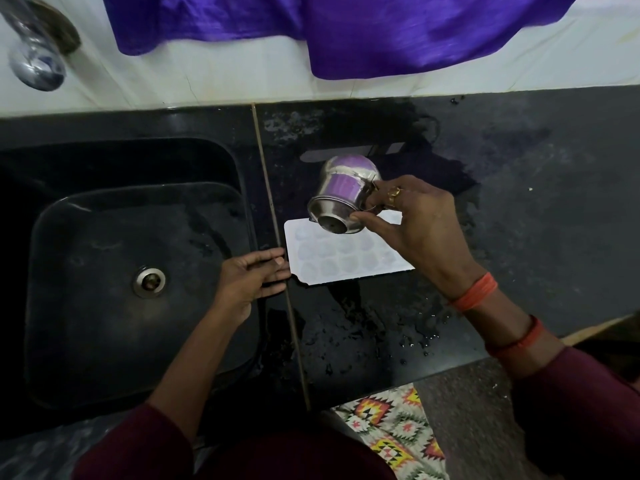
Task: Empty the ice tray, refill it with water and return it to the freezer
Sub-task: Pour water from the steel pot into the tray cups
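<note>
The room is dim. The wet table (363, 327) shines a little (the picture's edges look bent), and the tap (34, 60) is blurry.

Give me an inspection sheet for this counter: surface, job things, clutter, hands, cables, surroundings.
Surface: black counter, wet patches and droplets near the front edge.
Job's things: white ice tray flat on the counter; steel cup tipped over it.
Clutter: nothing seen.
Grippers: right hand holds the cup; left hand touches the tray's left edge.
Cables: nothing seen.
Surroundings: black sink left, tap above it, purple cloth on the wall, patterned mat below.
</note>
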`<move>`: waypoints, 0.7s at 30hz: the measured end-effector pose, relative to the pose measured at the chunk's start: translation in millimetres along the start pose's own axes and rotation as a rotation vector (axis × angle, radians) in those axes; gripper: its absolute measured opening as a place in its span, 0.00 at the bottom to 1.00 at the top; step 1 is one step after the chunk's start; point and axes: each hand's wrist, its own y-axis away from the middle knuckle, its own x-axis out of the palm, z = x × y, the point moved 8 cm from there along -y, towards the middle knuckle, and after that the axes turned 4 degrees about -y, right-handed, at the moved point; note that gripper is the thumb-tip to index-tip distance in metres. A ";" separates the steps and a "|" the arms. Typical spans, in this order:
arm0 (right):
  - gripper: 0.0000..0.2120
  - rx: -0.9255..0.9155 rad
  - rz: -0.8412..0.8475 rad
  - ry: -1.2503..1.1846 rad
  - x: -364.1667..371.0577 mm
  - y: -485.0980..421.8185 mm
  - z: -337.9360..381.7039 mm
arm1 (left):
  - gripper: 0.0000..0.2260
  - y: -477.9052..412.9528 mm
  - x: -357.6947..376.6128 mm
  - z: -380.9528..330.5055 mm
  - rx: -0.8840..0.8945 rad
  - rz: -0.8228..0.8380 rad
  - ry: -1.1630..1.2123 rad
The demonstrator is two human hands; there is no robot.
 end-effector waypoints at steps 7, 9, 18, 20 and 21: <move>0.13 -0.027 0.009 0.032 6.9 -1.5 6.6 | 0.06 -1.7 -0.7 1.0 -0.003 0.004 0.001; 0.12 -0.040 0.002 0.048 6.8 -1.5 8.5 | 0.06 -2.1 -1.0 1.2 -0.002 0.006 -0.001; 0.12 -0.074 -0.002 0.073 8.6 -1.1 11.2 | 0.06 -4.0 -1.8 2.2 -0.005 0.011 -0.004; 0.12 -0.086 -0.007 0.082 7.9 -1.2 12.8 | 0.06 -4.2 -1.5 1.8 -0.008 0.008 0.000; 0.12 -0.094 -0.012 0.087 7.5 -1.1 13.5 | 0.06 -4.2 -1.4 1.8 -0.008 0.006 0.001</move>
